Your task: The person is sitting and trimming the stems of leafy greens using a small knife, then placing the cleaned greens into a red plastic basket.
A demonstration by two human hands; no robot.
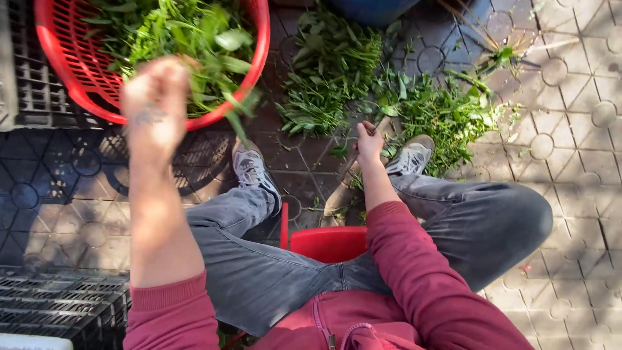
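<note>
My left hand (pixel 155 104) is raised close to the camera over the rim of a red plastic basket (pixel 58 58) filled with green leafy stems (pixel 188 32). Its fingers are closed and blurred, with leaves trailing just beyond them; whether they pinch any I cannot tell. My right hand (pixel 369 142) reaches down between my knees, closed on a thin stalk (pixel 348 172) near a pile of greens (pixel 330 71) on the paving. I sit on a red stool (pixel 327 243), in grey jeans and a red hoodie.
More cut greens (pixel 447 116) lie scattered on the patterned paving to the right, with bare stalks (pixel 512 52) further back. Black plastic crates (pixel 58 304) stand at lower left and another crate (pixel 26 78) under the basket. My grey sneakers (pixel 253 172) rest by the piles.
</note>
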